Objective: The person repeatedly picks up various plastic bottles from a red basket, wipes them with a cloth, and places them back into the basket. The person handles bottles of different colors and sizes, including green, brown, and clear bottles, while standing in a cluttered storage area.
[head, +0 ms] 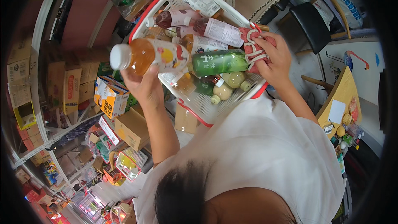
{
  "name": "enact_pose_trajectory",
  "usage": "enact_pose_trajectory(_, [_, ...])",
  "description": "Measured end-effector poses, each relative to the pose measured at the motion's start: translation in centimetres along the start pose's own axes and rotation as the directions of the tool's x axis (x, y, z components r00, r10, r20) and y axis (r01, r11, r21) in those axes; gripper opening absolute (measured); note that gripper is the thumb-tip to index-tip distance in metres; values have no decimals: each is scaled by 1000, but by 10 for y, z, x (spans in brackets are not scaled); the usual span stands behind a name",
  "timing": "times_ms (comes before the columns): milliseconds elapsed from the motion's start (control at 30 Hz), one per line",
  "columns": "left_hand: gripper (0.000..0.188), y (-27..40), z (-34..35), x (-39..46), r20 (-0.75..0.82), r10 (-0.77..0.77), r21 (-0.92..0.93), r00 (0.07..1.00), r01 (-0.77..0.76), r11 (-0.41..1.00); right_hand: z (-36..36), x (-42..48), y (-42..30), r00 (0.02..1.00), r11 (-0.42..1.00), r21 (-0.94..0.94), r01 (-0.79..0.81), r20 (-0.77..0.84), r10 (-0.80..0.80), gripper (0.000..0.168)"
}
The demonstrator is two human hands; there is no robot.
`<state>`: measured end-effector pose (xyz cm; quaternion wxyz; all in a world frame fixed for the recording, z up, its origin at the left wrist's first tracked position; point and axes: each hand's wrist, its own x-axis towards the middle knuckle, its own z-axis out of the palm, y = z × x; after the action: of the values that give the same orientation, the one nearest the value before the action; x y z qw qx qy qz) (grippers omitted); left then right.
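Note:
My left hand (144, 85) is closed around a plastic bottle of amber drink (155, 56) with a white cap, held tilted over the left side of a white plastic basket (214, 115) with red trim. A red cloth with pale stripes (253, 48) is gripped in my right hand (272, 57), at the basket's right side. The cloth touches the base of a green-labelled bottle (217, 62). Dark red bottles (217, 31) and other bottles with pale drinks (222, 91) lie in the basket. Whether the green-labelled bottle rests on others cannot be told.
Metal shelving (46, 144) with cardboard boxes stands at the left. An open carton (132, 127) and a smaller basket (132, 165) are below my left forearm. At the right are a chair with a black seat (311, 26) and a wooden table (325, 109) bearing small items.

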<state>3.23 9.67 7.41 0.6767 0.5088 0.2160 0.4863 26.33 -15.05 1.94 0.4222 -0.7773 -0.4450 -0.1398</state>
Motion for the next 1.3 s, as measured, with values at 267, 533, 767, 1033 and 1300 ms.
enact_pose_trajectory(267, [76,2,-16,-65,-95,-255,-48,962,252,967,0,-3,4,999,999,31,-8,39,6,47])
enact_pose_trajectory(533, [53,-3,-17,4,-184,121,-51,975,-133,990,-3,-1,6,993,994,101,34,111,-45,46])
enact_pose_trajectory(767, [37,-23,-10,111,-324,208,168,923,-161,973,-5,-1,11,985,986,148,74,144,-96,45])
enact_pose_trajectory(1033, [57,-31,-18,145,-130,-14,522,991,80,849,-8,0,9,976,978,203,45,198,-86,46])
enact_pose_trajectory(1300, [67,-49,-18,152,-312,-82,651,947,276,707,-12,3,15,954,969,229,95,256,-154,42])
